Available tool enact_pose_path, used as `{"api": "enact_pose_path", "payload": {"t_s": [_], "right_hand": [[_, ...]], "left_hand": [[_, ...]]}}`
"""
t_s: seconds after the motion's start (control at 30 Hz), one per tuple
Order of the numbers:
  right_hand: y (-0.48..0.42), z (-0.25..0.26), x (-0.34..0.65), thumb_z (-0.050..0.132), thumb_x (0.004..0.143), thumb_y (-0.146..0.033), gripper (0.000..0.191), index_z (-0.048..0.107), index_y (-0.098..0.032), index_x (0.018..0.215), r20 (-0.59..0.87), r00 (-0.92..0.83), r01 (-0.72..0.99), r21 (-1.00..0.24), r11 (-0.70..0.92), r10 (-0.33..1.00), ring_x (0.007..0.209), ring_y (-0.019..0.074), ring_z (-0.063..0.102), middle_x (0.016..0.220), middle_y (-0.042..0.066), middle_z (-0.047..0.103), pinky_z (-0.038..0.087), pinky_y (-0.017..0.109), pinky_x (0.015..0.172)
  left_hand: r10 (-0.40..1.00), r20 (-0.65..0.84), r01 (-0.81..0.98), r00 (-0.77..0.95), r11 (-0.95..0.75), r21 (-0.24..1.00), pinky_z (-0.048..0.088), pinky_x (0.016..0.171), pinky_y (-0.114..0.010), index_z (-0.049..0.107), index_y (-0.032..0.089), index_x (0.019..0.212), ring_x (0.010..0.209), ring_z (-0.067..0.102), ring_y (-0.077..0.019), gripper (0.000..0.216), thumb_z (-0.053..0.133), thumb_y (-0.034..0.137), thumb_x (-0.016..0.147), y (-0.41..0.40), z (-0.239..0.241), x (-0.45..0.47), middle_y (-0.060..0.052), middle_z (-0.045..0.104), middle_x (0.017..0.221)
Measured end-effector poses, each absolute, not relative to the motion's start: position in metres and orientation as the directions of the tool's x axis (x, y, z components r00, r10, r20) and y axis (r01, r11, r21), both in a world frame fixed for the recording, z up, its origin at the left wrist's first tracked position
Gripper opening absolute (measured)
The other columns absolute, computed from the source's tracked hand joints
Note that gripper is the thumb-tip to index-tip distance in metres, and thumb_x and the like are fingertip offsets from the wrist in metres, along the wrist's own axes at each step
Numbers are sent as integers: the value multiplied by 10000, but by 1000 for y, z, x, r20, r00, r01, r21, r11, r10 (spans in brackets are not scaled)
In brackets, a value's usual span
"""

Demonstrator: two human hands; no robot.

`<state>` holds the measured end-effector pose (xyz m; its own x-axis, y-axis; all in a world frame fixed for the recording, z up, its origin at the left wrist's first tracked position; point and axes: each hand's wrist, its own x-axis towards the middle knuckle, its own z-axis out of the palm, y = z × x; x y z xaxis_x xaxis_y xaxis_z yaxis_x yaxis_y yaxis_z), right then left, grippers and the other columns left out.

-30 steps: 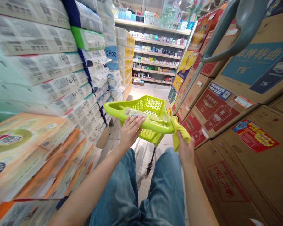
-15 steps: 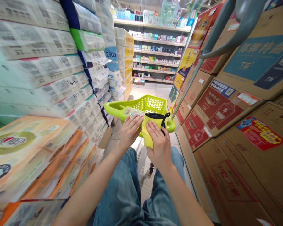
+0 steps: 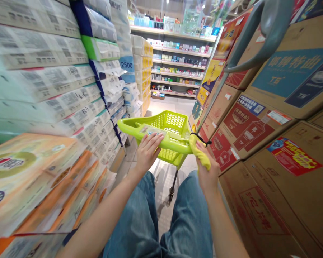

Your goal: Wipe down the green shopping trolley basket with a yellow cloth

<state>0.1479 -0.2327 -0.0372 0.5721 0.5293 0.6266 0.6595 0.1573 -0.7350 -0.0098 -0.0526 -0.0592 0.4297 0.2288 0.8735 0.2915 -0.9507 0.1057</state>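
A lime-green shopping cart (image 3: 174, 118) stands before my knees, its handle (image 3: 177, 146) running across toward me. My left hand (image 3: 148, 148) holds the middle of that handle, fingers laid over the clear label panel (image 3: 154, 131) and thumb below. At the handle's right end, my right hand (image 3: 207, 166) is closed on a yellow cloth (image 3: 200, 152) with a black edge and loop. The cloth is bunched against the handle's corner; the fingertips are partly hidden by it.
Stacked tissue packs (image 3: 70, 96) rise on the left, with an orange-and-cream carton (image 3: 24, 168) close by. Cardboard boxes (image 3: 282, 200) line the right side. A grey hooked handle on a pole (image 3: 261, 53) stands at upper right. Product shelves (image 3: 177, 61) are at the aisle's far end.
My right hand has slid right along the cart handle with the yellow cloth, which is now bunched at the right end. The middle of the handle is uncovered. My left hand stays put.
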Motion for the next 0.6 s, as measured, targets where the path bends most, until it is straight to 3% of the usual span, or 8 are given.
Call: {"api": "enact_pose_path", "payload": {"t_s": [0.13,0.23,0.47,0.6], "right_hand": [[-215,-27,102,477,787,-174,563,590,-177,1339,714,286,907,-416,60,639,1386,254,471,1421,90,581,320,508,1189],[-196,-24,83,474,744,-177,636,547,-123,1373,687,177,945,-318,72,705,1415,244,434,1469,115,529,312,469,1199],[-222,-48,112,451,796,-183,670,446,-166,1466,736,113,946,-284,153,667,1443,262,388,1506,99,486,282,547,1201],[-238,-67,138,480,880,-192,556,508,-226,1434,805,338,860,-474,187,488,1425,288,415,1494,85,502,312,576,1181]], "left_hand": [[241,870,283,430,-951,123,321,1174,-428,539,230,1380,1311,548,-217,405,495,207,977,-53,-60,-9,-80,657,1320],[231,877,272,422,-955,121,331,1167,-423,548,224,1371,1317,544,-211,398,466,187,983,-51,-61,-8,-84,661,1313],[222,859,278,462,-956,97,332,1165,-422,557,223,1362,1303,558,-214,384,504,226,982,-45,-60,-9,-84,658,1318],[207,869,269,450,-959,89,328,1168,-400,559,223,1358,1303,557,-204,383,515,215,977,-45,-60,-6,-76,662,1314]]}}
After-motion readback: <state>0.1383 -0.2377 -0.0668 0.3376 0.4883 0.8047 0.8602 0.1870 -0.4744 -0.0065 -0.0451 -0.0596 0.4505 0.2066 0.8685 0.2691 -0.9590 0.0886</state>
